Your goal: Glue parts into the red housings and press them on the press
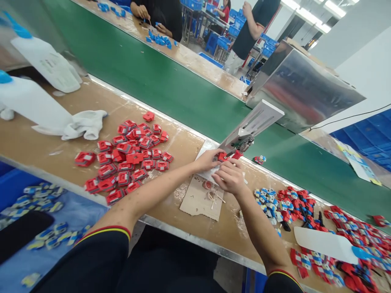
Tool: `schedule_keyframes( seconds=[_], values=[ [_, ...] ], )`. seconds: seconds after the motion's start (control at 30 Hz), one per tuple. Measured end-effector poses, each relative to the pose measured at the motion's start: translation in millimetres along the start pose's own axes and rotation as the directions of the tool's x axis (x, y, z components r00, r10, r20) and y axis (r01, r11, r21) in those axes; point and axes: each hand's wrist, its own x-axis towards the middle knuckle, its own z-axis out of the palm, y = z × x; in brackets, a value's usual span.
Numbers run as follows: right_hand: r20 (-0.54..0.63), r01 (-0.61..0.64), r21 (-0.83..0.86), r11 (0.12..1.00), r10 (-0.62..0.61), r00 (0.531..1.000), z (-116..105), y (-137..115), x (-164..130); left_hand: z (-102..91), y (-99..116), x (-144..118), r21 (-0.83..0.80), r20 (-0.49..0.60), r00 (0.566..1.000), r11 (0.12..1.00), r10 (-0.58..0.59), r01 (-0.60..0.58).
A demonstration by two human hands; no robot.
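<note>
My left hand (209, 160) has its fingers closed round a small red plastic part (222, 156), at the foot of a grey metal stand (240, 140). Close beside it, my right hand (229, 177) is curled, its fingertips by another red piece (237, 154); whether it grips that piece is hidden by the fingers. Below the hands lies a sheet of cardboard (198, 200) bearing a small cup of red stuff (208, 185) and cotton swabs (215, 199). A heap of red and grey parts (131, 156) spreads to the left.
A green conveyor belt (171, 89) runs behind the bench. White bottles (36, 99) and a white cloth (85, 124) lie left. Heaped red, blue and white parts (293, 205) and a bottle (325, 244) lie right. Across the belt, a person (161, 18) handles blue parts.
</note>
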Motion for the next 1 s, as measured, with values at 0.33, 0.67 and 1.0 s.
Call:
schedule_keyframes(
  seconds=[0.33, 0.67, 1.0],
  values=[
    [0.066, -0.545, 0.08, 0.835, 0.541, 0.839, -61, -77, -93, -164.1, 3, -103, 0.121, -0.159, 0.938, 0.936, -0.309, 0.329],
    [0.322, -0.487, 0.09, 0.869, 0.437, 0.84, -16, -63, -100, -182.9, 5, -85, 0.469, 0.143, 0.936, 0.855, -0.321, 0.221],
    [0.28, -0.414, 0.118, 0.903, 0.37, 0.886, -3, -56, -95, -105.9, 35, -103, 0.091, -0.195, 0.958, 0.976, 0.211, -0.196]
  ],
)
